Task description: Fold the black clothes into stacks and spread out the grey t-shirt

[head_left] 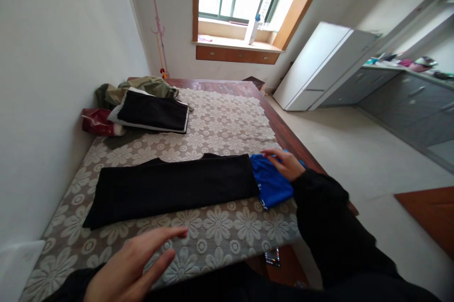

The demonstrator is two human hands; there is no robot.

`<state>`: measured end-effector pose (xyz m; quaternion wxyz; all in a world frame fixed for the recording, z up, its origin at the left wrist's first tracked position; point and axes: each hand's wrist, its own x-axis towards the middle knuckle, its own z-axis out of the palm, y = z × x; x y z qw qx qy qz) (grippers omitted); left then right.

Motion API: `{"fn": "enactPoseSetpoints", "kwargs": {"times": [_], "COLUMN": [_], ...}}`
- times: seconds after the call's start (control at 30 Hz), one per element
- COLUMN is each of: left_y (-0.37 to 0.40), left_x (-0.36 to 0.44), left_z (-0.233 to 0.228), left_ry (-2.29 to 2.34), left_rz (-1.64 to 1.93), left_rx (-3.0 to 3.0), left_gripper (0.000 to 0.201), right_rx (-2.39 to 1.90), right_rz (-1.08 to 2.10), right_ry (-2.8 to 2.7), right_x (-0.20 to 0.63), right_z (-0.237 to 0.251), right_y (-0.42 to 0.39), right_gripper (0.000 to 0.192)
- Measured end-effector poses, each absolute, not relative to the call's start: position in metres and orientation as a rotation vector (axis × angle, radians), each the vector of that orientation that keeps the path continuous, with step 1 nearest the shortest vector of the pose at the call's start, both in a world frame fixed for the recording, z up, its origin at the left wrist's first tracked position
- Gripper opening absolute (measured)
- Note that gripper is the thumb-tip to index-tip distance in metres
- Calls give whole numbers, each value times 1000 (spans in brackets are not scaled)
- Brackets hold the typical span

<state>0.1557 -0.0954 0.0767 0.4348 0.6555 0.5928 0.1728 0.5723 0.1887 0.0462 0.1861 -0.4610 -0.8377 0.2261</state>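
Folded trousers [170, 188] lie across the bed [220, 122], with a smaller garment [271, 184] touching their right end. A pile of clothes [149, 108] sits behind them, by the wall [53, 80].

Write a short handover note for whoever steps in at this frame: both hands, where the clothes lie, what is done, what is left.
Left hand: open, fingers spread, hovering over the floral cover, holding nothing.
Right hand: resting flat on the blue garment, no closed grip.
Black garment: laid out as a long flat strip across the bed, its right end meeting the blue one.
Done: a folded stack sits by the wall, on a heap of other clothes.
Left: the black strip and the blue garment are not yet on the stack.
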Motion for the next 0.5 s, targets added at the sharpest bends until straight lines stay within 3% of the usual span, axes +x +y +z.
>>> {"fn": "enactPoseSetpoints", "kwargs": {"times": [0.07,0.23,0.5], "left_y": [-56,18,51], "left_x": [153,124,84], "left_z": [82,63,-15], "left_ry": [1596,1962,2260], "left_rz": [480,622,957], "left_rx": [1732,1865,1849], "left_gripper": [46,52,46], "right_rx": [-1320,-1295,-1469], "right_rz": [434,277,247], "right_ry": [-2410,-2597,-2686], "right_x": [565,560,567], "right_z": [26,-23,-28], "right_y": [227,251,249], "right_gripper": [34,36,38]}}
